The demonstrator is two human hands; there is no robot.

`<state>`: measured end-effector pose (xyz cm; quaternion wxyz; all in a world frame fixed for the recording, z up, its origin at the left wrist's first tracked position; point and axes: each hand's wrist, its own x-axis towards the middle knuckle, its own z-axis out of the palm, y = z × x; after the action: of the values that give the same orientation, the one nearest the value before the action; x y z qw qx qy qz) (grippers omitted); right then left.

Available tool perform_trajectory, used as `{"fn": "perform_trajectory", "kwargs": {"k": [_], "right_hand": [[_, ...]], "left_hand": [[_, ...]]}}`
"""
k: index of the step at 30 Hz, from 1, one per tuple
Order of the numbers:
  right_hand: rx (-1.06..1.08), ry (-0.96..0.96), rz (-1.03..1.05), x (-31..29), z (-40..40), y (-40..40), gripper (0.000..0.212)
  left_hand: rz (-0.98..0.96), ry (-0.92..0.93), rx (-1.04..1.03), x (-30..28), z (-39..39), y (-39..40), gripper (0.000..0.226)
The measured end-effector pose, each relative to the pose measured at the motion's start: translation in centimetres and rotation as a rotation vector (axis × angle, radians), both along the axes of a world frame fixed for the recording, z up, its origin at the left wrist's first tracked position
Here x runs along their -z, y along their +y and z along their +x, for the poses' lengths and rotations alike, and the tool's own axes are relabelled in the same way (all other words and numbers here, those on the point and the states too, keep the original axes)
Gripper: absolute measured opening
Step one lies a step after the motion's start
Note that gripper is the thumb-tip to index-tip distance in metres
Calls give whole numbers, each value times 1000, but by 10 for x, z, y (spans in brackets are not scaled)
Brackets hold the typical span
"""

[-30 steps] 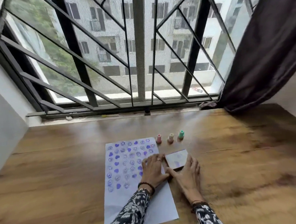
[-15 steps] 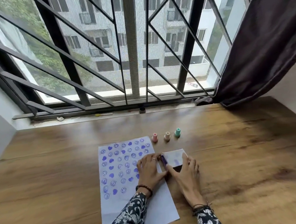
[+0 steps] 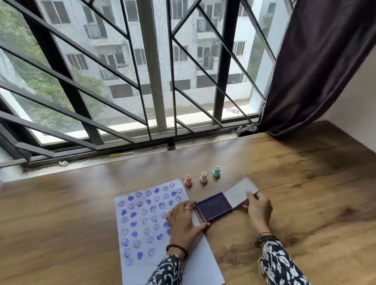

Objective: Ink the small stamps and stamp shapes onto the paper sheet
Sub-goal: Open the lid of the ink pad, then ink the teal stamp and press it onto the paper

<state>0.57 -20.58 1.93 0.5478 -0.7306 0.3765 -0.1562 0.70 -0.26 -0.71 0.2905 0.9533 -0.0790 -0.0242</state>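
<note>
A white paper sheet (image 3: 144, 230) covered with several purple hearts and smiley prints lies on the wooden table. Just right of it, the purple ink pad (image 3: 213, 205) lies open, its grey lid (image 3: 240, 193) swung flat to the right. My left hand (image 3: 183, 220) rests on the sheet's right edge, fingers against the pad's left and front sides. My right hand (image 3: 257, 208) grips the lid's near right edge. Three small stamps stand upright beyond the pad: pink (image 3: 188, 180), beige (image 3: 204, 177) and teal (image 3: 216, 172).
The wooden table (image 3: 309, 211) runs to a window sill (image 3: 95, 162) with black bars behind it. A dark curtain (image 3: 323, 55) hangs at the right, its hem touching the table's far right corner. A white wall closes off the right side.
The ink pad's lid was shut a second ago, began lifting, and now lies swung open to the right in my right hand. The purple pad is exposed. My left hand stays put.
</note>
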Motion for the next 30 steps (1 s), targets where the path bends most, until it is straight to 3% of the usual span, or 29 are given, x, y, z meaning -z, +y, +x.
{"fn": "perform_trajectory", "kwargs": {"k": [3, 10, 18, 23, 27, 30], "right_hand": [[-11, 33, 20, 8, 0, -1, 21], [-44, 161, -188, -2, 2, 3, 58], [-428, -22, -571, -28, 46, 32, 38], [-678, 101, -671, -25, 76, 35, 35], [-507, 13, -476, -27, 68, 28, 26], [-405, -144, 41, -35, 47, 24, 26]], "left_hand": [[1, -1, 2, 0, 0, 0, 74], [1, -10, -12, 1, 0, 0, 73], [-31, -15, 5, 1, -2, 0, 77], [-55, -18, 18, -2, -4, 0, 77], [-152, -2, -27, -5, -5, 1, 71], [-358, -25, -128, -13, -8, -1, 53]]}}
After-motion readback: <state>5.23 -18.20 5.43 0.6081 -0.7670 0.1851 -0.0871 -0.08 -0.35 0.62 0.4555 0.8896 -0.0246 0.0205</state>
